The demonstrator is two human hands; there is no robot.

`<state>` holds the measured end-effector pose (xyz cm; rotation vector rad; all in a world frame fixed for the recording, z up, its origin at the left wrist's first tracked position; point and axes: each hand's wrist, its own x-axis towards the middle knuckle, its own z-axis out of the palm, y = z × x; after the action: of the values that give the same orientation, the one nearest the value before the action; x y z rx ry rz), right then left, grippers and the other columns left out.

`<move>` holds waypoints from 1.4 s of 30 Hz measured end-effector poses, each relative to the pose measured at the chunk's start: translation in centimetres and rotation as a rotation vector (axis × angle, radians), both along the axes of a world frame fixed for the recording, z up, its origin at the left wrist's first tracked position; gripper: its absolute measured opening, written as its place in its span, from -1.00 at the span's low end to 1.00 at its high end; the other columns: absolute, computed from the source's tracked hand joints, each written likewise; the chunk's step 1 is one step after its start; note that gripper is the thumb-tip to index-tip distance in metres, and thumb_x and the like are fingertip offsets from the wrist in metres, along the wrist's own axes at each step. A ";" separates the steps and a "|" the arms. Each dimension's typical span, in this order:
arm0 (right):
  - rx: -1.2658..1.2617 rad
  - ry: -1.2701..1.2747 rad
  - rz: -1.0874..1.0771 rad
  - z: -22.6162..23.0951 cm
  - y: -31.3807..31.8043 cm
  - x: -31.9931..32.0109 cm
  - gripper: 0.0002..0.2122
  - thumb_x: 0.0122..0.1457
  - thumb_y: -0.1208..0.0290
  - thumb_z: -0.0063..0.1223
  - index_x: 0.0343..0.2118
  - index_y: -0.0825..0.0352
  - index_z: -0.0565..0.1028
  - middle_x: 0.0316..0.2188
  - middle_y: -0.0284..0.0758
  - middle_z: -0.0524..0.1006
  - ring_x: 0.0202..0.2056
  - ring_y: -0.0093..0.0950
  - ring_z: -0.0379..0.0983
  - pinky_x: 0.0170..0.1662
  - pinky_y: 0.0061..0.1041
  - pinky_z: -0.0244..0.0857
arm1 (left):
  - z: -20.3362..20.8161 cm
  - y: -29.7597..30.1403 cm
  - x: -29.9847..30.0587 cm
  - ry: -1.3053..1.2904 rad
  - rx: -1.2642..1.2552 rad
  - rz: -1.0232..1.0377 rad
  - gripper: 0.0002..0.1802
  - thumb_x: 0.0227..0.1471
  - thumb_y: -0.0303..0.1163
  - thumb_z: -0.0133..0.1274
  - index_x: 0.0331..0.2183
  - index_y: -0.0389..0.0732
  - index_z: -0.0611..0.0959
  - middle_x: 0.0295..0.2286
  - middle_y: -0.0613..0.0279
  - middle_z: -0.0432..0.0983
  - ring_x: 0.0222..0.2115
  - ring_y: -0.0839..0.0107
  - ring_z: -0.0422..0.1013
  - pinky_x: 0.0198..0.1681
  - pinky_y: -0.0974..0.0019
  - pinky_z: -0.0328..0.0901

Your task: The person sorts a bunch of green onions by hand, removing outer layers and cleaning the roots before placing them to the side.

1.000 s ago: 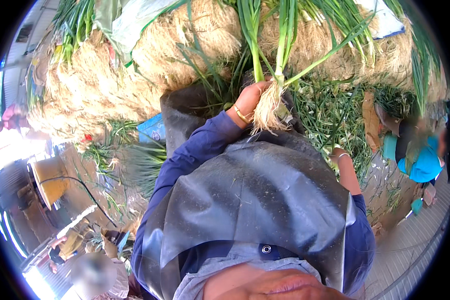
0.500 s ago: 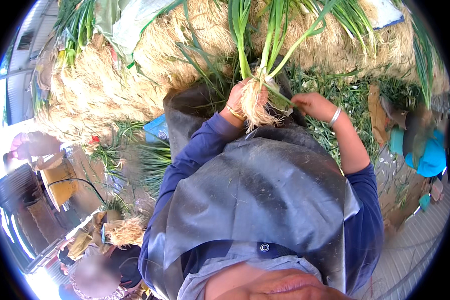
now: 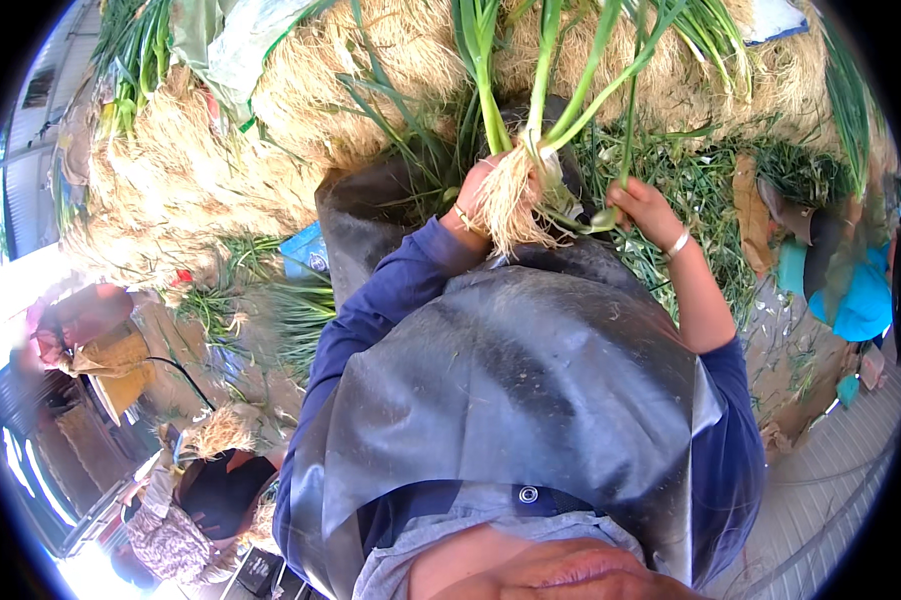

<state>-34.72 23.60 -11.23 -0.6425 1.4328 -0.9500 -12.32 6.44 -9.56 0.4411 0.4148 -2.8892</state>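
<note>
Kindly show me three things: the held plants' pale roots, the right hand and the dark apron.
Pale roots (image 3: 508,203): head view, middle of the hanging tuft.
Right hand (image 3: 650,212): head view, middle of the hand.
Dark apron (image 3: 530,370): head view, middle of its front.

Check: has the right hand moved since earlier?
Yes: the right hand moved up and left in view, from level with the lower end of the brown strip to its middle.

Veg.-handling shed, w/ stacked green-onion bundles (image 3: 365,85), loose leaves (image 3: 705,215) strewn on flr. (image 3: 785,375) & corrugated panels (image 3: 815,525).
</note>
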 end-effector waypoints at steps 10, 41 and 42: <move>-0.135 0.256 0.079 5.3 -4.5 3.2 -0.69 0.16 0.26 -0.02 -0.11 0.36 0.40 -0.26 -0.13 0.51 -0.33 -0.33 0.49 -0.32 -0.47 0.37 | -0.7 0.1 -1.5 -0.116 -0.328 -0.198 -0.72 0.20 -0.31 -0.23 -0.22 -0.31 0.46 -0.51 0.14 0.50 -0.60 0.39 0.46 -0.58 0.35 0.41; 0.213 1.528 0.365 -10.1 3.7 -3.1 -0.57 0.09 0.47 -0.10 0.06 0.43 0.24 -0.09 0.03 0.40 -0.35 -0.27 0.51 -0.31 -0.33 0.42 | -0.4 -0.5 0.0 -0.054 -0.394 -0.194 -0.54 0.20 0.02 -0.28 -0.29 -0.18 0.47 -0.45 0.03 0.47 -0.64 0.33 0.33 -0.62 0.37 0.25; 0.021 1.192 0.195 -7.5 2.2 -1.5 -0.53 0.11 0.46 -0.10 0.11 0.43 0.18 -0.07 0.01 0.39 -0.38 -0.31 0.51 -0.31 -0.33 0.41 | -1.0 -0.5 0.2 -0.048 -0.374 -0.217 -0.56 0.20 -0.01 -0.28 -0.28 -0.18 0.48 -0.45 0.02 0.48 -0.62 0.30 0.35 -0.61 0.35 0.28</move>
<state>-36.18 25.81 -18.75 -1.4307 2.3270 -0.3388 -12.09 5.96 -10.52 0.5146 -0.1932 -3.0553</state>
